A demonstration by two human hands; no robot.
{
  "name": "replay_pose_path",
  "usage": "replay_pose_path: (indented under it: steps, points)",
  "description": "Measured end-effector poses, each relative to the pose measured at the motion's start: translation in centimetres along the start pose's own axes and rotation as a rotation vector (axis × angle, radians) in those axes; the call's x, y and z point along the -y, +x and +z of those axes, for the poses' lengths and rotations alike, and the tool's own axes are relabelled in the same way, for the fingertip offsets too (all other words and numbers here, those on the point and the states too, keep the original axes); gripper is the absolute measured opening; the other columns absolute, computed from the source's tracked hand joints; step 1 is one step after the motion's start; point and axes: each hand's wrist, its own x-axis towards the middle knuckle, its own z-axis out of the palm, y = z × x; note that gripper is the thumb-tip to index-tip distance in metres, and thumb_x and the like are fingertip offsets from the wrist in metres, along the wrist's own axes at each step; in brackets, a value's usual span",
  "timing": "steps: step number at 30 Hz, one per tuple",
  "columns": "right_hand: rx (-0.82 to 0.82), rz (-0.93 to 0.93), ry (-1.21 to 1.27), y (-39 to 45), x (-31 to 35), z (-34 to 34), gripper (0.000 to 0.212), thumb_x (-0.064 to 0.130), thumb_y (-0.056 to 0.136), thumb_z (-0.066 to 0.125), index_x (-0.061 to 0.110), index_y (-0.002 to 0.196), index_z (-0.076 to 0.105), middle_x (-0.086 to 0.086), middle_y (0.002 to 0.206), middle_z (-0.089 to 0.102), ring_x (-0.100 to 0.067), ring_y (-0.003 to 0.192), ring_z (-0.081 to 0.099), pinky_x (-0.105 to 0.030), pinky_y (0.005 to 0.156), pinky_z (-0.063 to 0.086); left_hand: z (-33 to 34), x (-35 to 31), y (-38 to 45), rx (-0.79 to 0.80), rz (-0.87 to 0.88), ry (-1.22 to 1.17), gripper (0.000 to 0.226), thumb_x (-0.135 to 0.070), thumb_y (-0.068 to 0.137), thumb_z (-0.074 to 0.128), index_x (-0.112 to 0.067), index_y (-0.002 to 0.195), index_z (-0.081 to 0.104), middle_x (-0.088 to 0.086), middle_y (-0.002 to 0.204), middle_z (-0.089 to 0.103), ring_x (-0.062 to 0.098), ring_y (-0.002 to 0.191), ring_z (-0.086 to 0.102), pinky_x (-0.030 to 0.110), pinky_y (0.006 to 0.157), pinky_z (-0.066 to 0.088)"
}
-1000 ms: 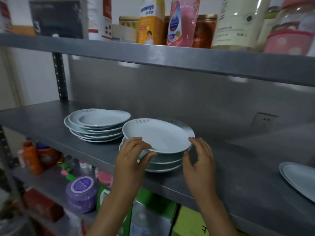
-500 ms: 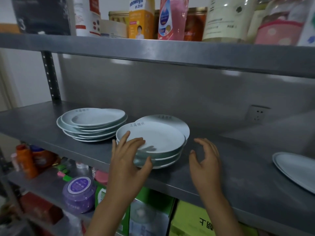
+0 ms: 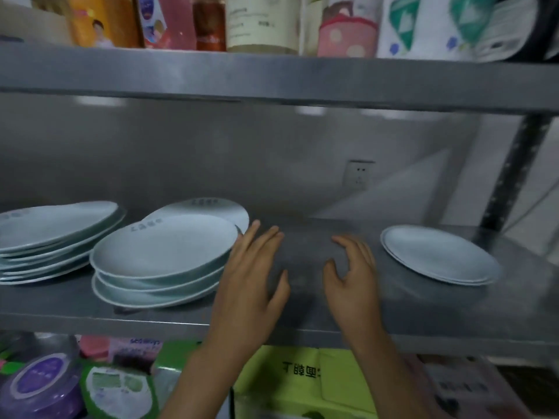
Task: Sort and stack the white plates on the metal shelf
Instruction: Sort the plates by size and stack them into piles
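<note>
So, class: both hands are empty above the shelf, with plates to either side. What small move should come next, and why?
Probably reach the right hand across to the plates on the right. They lie apart from the middle stack and the left stack, and the left hand also holds nothing.

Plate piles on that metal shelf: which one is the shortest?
The right pile, off beyond the right hand. It looks only a couple of plates high, while the middle pile and the left pile are each visibly taller.
</note>
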Motion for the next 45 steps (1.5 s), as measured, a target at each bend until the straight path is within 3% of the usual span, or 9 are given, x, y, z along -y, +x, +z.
replay_pose_path:
  steps: [5, 8, 12, 15, 22, 25, 33, 40, 45]
  points:
    - [-0.114, 0.06, -0.15, 1.7, -4.2, -4.9, 0.036, 0.01, 0.08, 0.058, 0.008, 0.116, 0.061, -0.005, 0.117, 0.059, -0.021, 0.118, 0.049, -0.024, 0.106, 0.031, 5.5, -2.2, 1.5, 0.092, 0.031, -0.068, 0.054, -0.02, 0.09, 0.054, -0.013, 0.141, 0.041, -0.003, 0.148, 0.04, 0.009, 0.145, 0.015, 0.044, 0.114, 0.028]
    - [-0.13, 0.171, -0.37, 2.8, -7.6, -7.6, 0.048, 0.018, 0.075, 0.056, 0.007, 0.121, 0.061, -0.017, 0.127, 0.059, -0.037, 0.124, 0.048, -0.046, 0.11, 0.033, 8.5, -3.6, 2.0, 0.139, 0.041, -0.139, 0.054, -0.021, 0.09, 0.053, -0.013, 0.142, 0.04, -0.002, 0.149, 0.039, 0.008, 0.145, 0.014, 0.041, 0.115, 0.026]
    - [0.069, 0.448, -0.645, 3.3, -10.8, -10.1, 0.055, 0.025, 0.088, 0.054, 0.02, 0.142, 0.043, -0.025, 0.155, 0.018, -0.043, 0.144, 0.008, -0.052, 0.117, 0.007, 12.3, -4.7, 3.1, 0.191, 0.075, -0.192, 0.057, -0.025, 0.088, 0.051, -0.012, 0.143, 0.04, 0.0, 0.149, 0.039, 0.006, 0.143, 0.014, 0.034, 0.116, 0.022]
    - [0.118, 0.538, -0.686, 3.2, -11.2, -10.3, 0.047, 0.028, 0.091, 0.049, 0.022, 0.138, 0.049, -0.026, 0.156, 0.015, -0.044, 0.144, 0.003, -0.051, 0.118, 0.006, 14.3, -4.9, 3.4, 0.225, 0.076, -0.191, 0.059, -0.031, 0.089, 0.046, -0.012, 0.144, 0.037, 0.001, 0.151, 0.036, 0.003, 0.141, 0.01, 0.026, 0.115, 0.014]
    - [-0.088, 0.352, -0.675, 2.3, -11.5, -9.8, 0.023, 0.007, 0.08, 0.058, 0.006, 0.095, 0.076, -0.015, 0.097, 0.074, -0.04, 0.111, 0.058, -0.047, 0.115, 0.029, 14.6, -4.7, 2.8, 0.21, 0.037, -0.132, 0.055, -0.031, 0.089, 0.042, -0.008, 0.14, 0.043, 0.008, 0.146, 0.044, 0.016, 0.141, 0.024, 0.027, 0.112, 0.013]
    - [-0.155, 0.274, -0.611, 2.1, -10.4, -9.9, 0.021, -0.006, 0.076, 0.061, 0.005, 0.084, 0.078, -0.014, 0.085, 0.075, -0.039, 0.102, 0.062, -0.047, 0.098, 0.048, 14.5, -5.0, 2.6, 0.227, 0.082, -0.066, 0.051, -0.028, 0.09, 0.042, -0.007, 0.136, 0.047, 0.009, 0.142, 0.048, 0.02, 0.139, 0.031, 0.03, 0.111, 0.018]
    - [-0.278, 0.182, -0.414, 2.0, -8.9, -10.2, 0.014, -0.004, 0.076, 0.068, 0.009, 0.074, 0.073, -0.006, 0.077, 0.071, -0.023, 0.077, 0.063, -0.023, 0.079, 0.042, 13.7, -5.6, 2.7, 0.186, 0.065, -0.101, 0.045, -0.017, 0.092, 0.056, -0.01, 0.136, 0.048, 0.008, 0.142, 0.048, 0.021, 0.138, 0.035, 0.028, 0.112, 0.02]
    - [-0.301, -0.059, -0.338, 1.5, -4.3, -7.7, 0.018, -0.007, 0.075, 0.073, 0.005, 0.088, 0.074, -0.003, 0.092, 0.072, -0.023, 0.103, 0.06, -0.002, 0.105, 0.016, 9.3, -5.8, 2.4, 0.159, 0.144, -0.043, 0.059, -0.024, 0.097, 0.047, -0.028, 0.15, 0.02, 0.003, 0.158, 0.019, 0.017, 0.147, 0.009, 0.034, 0.116, 0.02]
    - [-0.264, -0.199, -0.13, 2.0, 0.6, -4.3, 0.025, -0.009, 0.077, 0.071, 0.012, 0.091, 0.075, 0.018, 0.097, 0.061, -0.018, 0.111, 0.056, -0.028, 0.109, 0.034, 4.4, -4.0, 3.7, -0.012, 0.088, -0.003, 0.051, -0.023, 0.095, 0.053, -0.021, 0.144, 0.037, 0.005, 0.153, 0.031, 0.022, 0.146, 0.016, 0.031, 0.113, 0.02]
